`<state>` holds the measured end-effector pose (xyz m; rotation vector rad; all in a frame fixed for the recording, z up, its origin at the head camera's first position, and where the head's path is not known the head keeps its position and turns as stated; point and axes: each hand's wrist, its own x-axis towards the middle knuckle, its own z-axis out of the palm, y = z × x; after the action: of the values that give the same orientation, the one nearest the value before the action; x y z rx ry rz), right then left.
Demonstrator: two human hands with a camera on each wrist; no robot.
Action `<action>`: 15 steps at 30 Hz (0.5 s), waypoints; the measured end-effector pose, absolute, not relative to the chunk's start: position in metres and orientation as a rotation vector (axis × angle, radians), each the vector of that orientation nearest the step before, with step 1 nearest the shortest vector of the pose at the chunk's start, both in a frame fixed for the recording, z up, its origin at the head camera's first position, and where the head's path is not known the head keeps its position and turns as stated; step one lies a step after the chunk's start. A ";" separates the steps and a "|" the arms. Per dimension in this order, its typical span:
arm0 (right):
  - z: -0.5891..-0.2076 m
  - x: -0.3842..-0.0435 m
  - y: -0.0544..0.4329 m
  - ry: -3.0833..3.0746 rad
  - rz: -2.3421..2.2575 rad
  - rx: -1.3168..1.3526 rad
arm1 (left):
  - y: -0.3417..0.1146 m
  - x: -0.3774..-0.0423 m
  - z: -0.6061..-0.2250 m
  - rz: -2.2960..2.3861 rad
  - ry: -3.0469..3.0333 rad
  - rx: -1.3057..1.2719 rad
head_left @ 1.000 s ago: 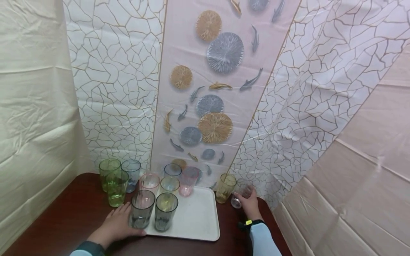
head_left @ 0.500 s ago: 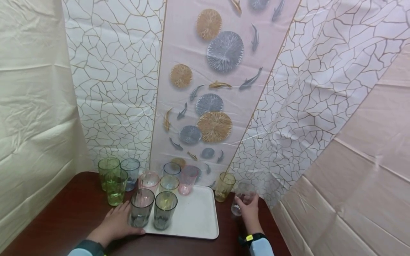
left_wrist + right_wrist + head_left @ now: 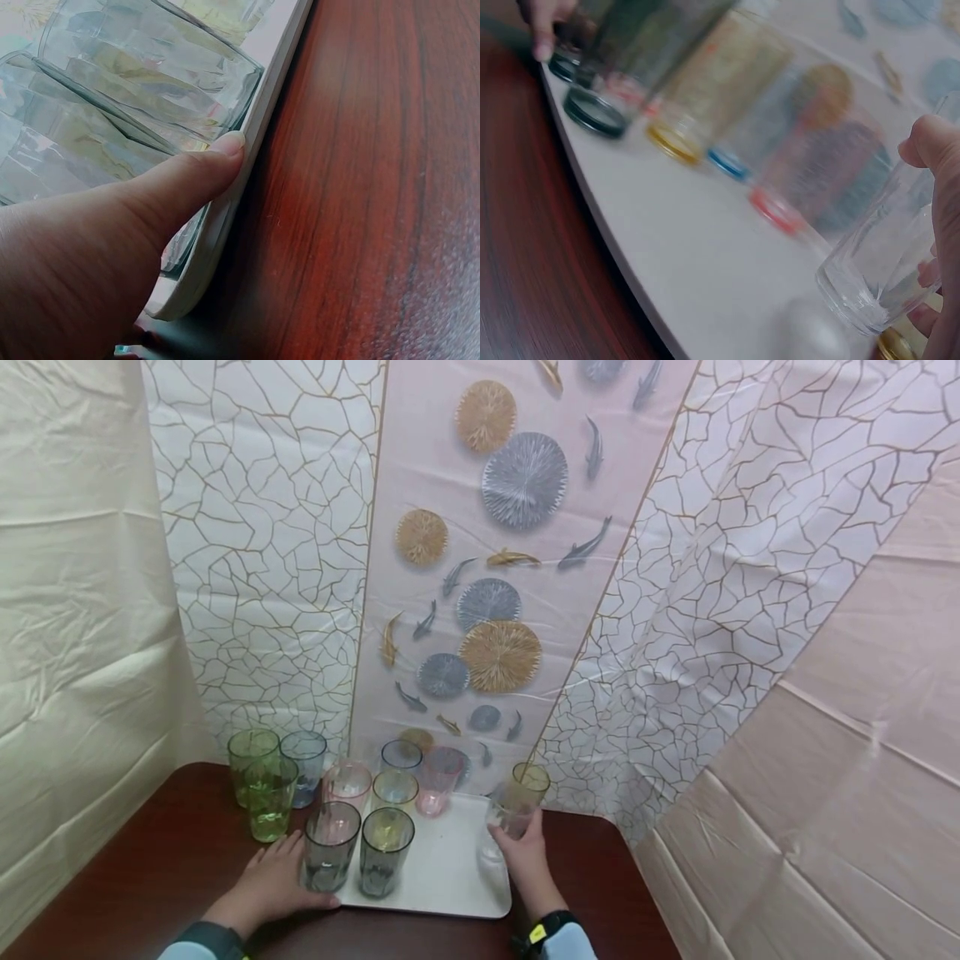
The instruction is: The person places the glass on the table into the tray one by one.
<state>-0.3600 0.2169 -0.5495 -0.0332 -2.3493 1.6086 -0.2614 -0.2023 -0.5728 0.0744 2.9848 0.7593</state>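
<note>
My right hand [image 3: 527, 858] grips a clear drinking glass [image 3: 874, 262], held tilted over the right part of the white tray [image 3: 457, 872]. In the right wrist view its base hangs just above the tray surface; some of my fingers lie hidden behind it. My left hand [image 3: 272, 881] rests at the tray's front left corner. Its thumb lies straight on the front rim in the left wrist view, while the other fingers stretch along the left side. Two smoky grey glasses [image 3: 386, 856] stand at the tray's front left, with pink, yellow and blue-rimmed glasses behind them.
Green glasses [image 3: 268, 806] and a blue one [image 3: 303, 768] stand on the dark red table [image 3: 135, 868] left of the tray. A yellow glass [image 3: 534, 779] stands behind my right hand, near the tray's right edge. Patterned cloth [image 3: 480, 527] hangs behind the table.
My right hand has lifted the clear glass from the table's right side and carried it left over the tray, in front of the yellow glass. The left hand has stayed put.
</note>
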 end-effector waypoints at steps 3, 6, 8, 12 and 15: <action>-0.547 -0.361 0.192 -2.368 1.649 0.012 | -0.202 -0.260 -0.571 0.748 2.987 0.078; -0.542 -0.361 0.168 -2.371 1.682 0.074 | -0.202 -0.260 -0.571 0.742 2.986 0.077; -0.538 -0.362 0.154 -2.369 1.691 0.118 | -0.202 -0.260 -0.571 0.742 2.984 0.072; -0.530 -0.361 0.133 -2.378 1.693 0.200 | -0.202 -0.261 -0.572 0.751 2.980 0.071; -0.530 -0.363 0.125 -2.389 1.708 0.229 | -0.202 -0.262 -0.573 0.764 2.981 0.072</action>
<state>-0.3631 0.1246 -0.5305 0.2294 -2.3887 1.7077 -0.2625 -0.2020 -0.5733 0.0725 2.9806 0.7641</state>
